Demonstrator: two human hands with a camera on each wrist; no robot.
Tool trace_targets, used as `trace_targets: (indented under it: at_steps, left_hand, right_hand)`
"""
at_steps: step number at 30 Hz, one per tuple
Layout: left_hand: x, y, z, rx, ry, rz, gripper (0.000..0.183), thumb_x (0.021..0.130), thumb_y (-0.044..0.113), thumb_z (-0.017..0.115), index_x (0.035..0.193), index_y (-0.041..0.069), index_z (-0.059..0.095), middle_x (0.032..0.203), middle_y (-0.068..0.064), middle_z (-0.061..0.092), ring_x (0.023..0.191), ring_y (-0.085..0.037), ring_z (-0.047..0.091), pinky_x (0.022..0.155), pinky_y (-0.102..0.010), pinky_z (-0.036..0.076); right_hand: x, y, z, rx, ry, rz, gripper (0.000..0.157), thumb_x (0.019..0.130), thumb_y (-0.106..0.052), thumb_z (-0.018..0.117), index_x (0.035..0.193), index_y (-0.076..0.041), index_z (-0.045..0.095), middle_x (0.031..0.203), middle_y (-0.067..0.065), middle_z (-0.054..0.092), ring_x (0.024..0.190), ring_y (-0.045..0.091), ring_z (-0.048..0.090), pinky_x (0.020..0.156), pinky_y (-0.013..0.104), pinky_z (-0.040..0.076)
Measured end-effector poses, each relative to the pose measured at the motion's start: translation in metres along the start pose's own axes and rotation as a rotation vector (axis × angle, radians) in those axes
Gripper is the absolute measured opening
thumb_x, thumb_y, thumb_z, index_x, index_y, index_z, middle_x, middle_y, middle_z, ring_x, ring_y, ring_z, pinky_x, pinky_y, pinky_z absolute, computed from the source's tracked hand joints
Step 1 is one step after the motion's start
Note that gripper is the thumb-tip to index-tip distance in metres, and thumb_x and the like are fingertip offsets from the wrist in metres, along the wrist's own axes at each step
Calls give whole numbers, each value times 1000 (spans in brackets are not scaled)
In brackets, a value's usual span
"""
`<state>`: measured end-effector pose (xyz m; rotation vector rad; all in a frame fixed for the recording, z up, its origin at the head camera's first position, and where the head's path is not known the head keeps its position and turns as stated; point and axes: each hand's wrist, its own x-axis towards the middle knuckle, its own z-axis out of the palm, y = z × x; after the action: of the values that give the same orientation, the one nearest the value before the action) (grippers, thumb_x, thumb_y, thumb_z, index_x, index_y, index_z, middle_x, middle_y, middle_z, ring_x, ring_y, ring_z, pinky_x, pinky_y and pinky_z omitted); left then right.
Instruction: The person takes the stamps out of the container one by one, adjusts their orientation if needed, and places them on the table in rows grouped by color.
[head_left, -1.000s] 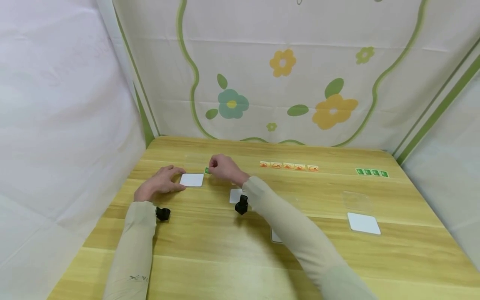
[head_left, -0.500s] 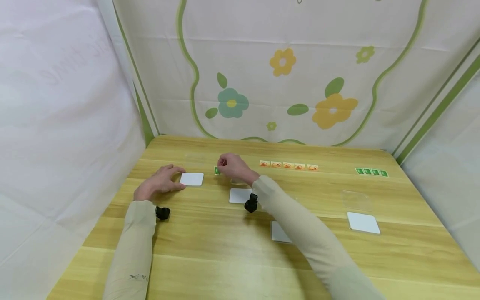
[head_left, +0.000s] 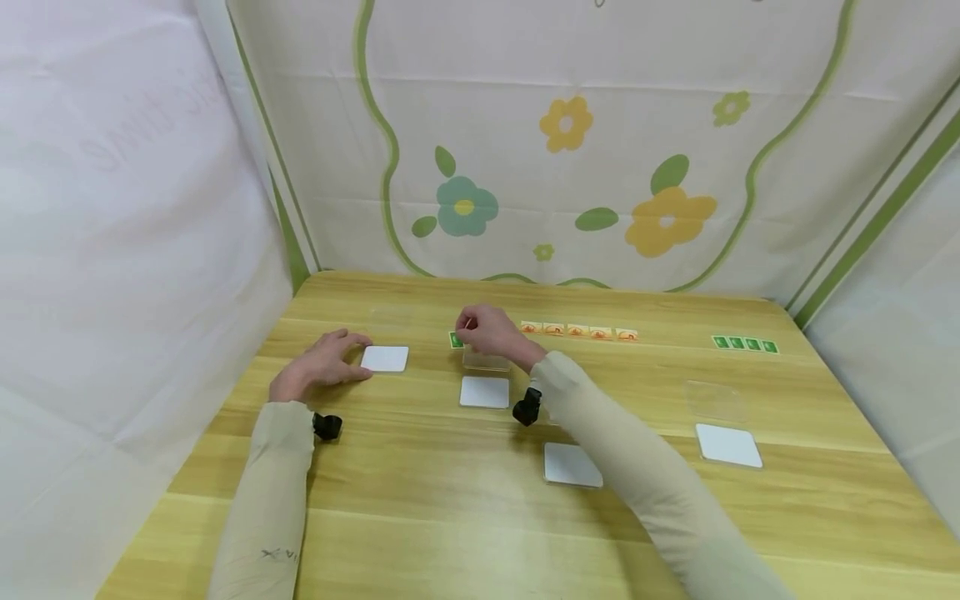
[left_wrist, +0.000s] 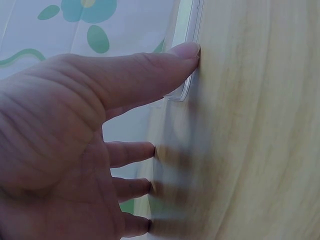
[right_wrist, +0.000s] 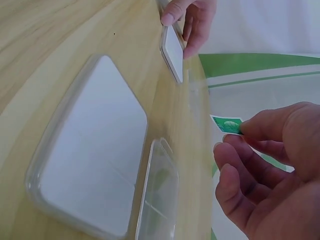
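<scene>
My right hand (head_left: pixel 491 329) is above the table left of centre, pinching a small green, white-edged sticker (right_wrist: pixel 227 124) between thumb and forefinger; its other fingers are loosely curled. At the left, my left hand (head_left: pixel 322 364) holds a flat clear case with a white face (head_left: pixel 385 358) by its opposite edges. In the left wrist view the thumb presses on the clear case (left_wrist: pixel 185 30), while the other fingertips touch the table. A second white-faced case (head_left: pixel 484 392) lies below my right hand, with a clear lid (head_left: pixel 487 360) just behind it.
Another white-faced case (head_left: pixel 572 464) lies near the right forearm, and one more case (head_left: pixel 728 445) sits at the right with a clear lid (head_left: pixel 716 402) behind it. Orange stickers (head_left: pixel 577 331) form a row at the back. Several green stickers (head_left: pixel 745 343) line up farther right.
My right hand has moved to the right with the green sticker, away from the left case toward the second case's clear lid. The left hand has stayed in place.
</scene>
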<state>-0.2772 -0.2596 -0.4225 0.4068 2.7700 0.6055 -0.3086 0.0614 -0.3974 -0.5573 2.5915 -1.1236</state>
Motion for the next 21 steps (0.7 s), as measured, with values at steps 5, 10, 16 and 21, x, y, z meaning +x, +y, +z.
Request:
trace_targets:
  at_steps: [5, 10, 16, 21]
  left_hand:
    - [2, 0, 0, -3, 2, 5, 63, 91, 38, 69, 143, 11, 46, 155, -35, 21, 141, -54, 19, 108, -73, 20]
    - [4, 1, 0, -4, 2, 6, 63, 91, 39, 68, 143, 11, 46, 155, -35, 20, 141, -54, 18, 108, -74, 20]
    - [3, 2, 0, -4, 0, 12, 62, 91, 38, 68, 143, 11, 46, 154, -36, 20, 141, -55, 18, 108, -74, 21]
    - [1, 2, 0, 22, 5, 11, 61, 91, 36, 69, 142, 10, 47, 153, -37, 21, 140, -57, 19, 107, -75, 20]
  right_hand:
    - [-8, 6, -12, -16, 8, -7, 11, 96, -18, 57, 98, -12, 65, 89, 5, 66, 75, 28, 68, 56, 25, 52]
    - [-14, 11, -23, -25, 23, -13, 11, 97, -19, 56, 99, -11, 65, 90, 6, 67, 80, 34, 69, 57, 26, 52]
    - [-22, 18, -32, -52, 48, -9, 13, 98, -18, 56, 99, -10, 66, 91, 10, 69, 77, 33, 69, 55, 25, 51]
    - [-31, 19, -42, -52, 40, -1, 15, 99, -21, 55, 101, -11, 66, 98, 18, 70, 82, 37, 68, 52, 24, 49]
